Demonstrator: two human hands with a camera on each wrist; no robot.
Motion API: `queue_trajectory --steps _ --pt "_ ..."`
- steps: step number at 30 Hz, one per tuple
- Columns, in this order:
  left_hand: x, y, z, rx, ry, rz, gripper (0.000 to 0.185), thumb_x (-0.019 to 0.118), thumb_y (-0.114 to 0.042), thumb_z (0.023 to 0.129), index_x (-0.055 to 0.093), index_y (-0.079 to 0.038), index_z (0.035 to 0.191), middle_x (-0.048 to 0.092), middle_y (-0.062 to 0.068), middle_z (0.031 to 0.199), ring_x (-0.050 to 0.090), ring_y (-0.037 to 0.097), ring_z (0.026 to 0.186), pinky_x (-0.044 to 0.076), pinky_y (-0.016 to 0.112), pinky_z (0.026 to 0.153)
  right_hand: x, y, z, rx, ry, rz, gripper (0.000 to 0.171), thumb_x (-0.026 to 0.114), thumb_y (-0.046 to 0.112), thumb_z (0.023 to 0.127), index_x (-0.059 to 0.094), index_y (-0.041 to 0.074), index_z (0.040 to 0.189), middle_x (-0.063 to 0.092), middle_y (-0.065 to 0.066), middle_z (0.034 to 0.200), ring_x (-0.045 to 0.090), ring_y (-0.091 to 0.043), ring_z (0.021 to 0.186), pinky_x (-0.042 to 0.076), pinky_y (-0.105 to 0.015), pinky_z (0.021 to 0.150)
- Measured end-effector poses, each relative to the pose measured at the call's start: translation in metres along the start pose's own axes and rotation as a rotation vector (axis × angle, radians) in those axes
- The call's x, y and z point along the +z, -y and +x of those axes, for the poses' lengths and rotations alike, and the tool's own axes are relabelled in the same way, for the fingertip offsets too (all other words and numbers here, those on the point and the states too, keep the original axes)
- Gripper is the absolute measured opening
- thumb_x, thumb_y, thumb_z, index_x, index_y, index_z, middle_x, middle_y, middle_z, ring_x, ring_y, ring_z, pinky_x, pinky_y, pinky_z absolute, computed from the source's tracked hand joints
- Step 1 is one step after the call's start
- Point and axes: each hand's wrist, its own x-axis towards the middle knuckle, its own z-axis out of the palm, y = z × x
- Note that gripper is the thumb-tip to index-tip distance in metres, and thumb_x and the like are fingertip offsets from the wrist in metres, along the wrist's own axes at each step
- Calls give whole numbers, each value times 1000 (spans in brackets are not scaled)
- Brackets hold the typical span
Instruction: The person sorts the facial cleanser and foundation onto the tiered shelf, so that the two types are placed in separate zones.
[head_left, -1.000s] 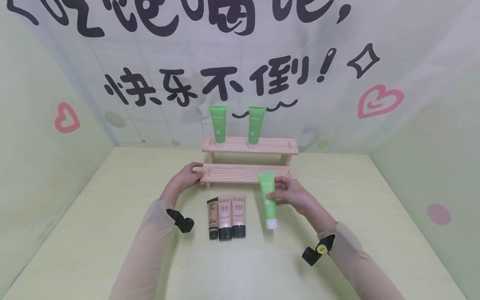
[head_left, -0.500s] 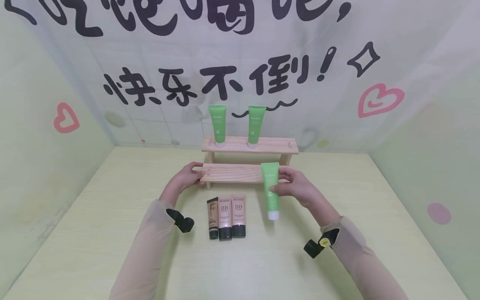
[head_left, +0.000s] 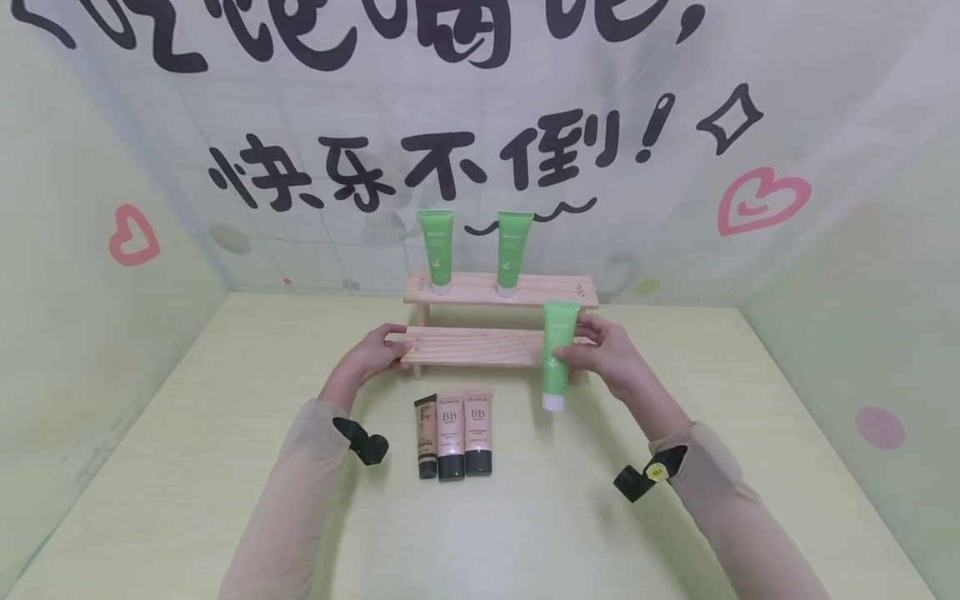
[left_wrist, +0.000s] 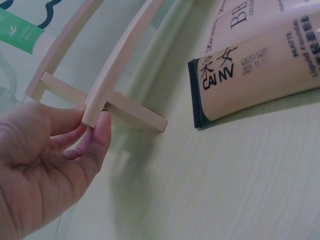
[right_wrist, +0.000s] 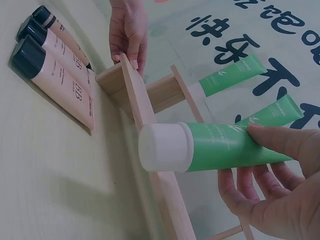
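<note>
two green tubes (head_left: 436, 250) are standing on the top step of the wooden rack (head_left: 498, 290), and you are holding a third green tube (head_left: 558, 354) in your right hand (head_left: 609, 358), fingers curling around it, white cap down, in front of the right end of the lower step. your left hand (head_left: 371, 357) is pinching the left end of the lower step. three beige tubes (head_left: 452, 433) are lying on the table (head_left: 225, 467) before the rack.
</note>
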Motion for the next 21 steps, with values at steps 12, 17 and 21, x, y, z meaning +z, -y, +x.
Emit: queue_trajectory --steps 12,17,21 --pt "0 0 0 -6 0 -1 49 42 -14 99 25 -7 145 51 21 124 58 11 80 52 28 81 -14 19 4 -52 -76 33 65 63 4 85 32 -2 141 44 -20 136 59 -2 91 52 -17 81" --pt "0 2 2 -2 2 -7 49 42 -14 99 25 -7 145 51 20 122 58 11 80 52 27 80 -18 22 8 -76 -90 41 64 64 6 85 33 0 140 47 -12 130 58 -4 94 52 -18 81" --pt "0 1 1 -5 3 -8 49 42 -14 99 25 -8 145 51 19 122 58 11 81 52 27 80 -21 26 10 -79 -100 49 64 64 6 85 33 0 140 47 -9 128 58 -4 94 52 -18 81"
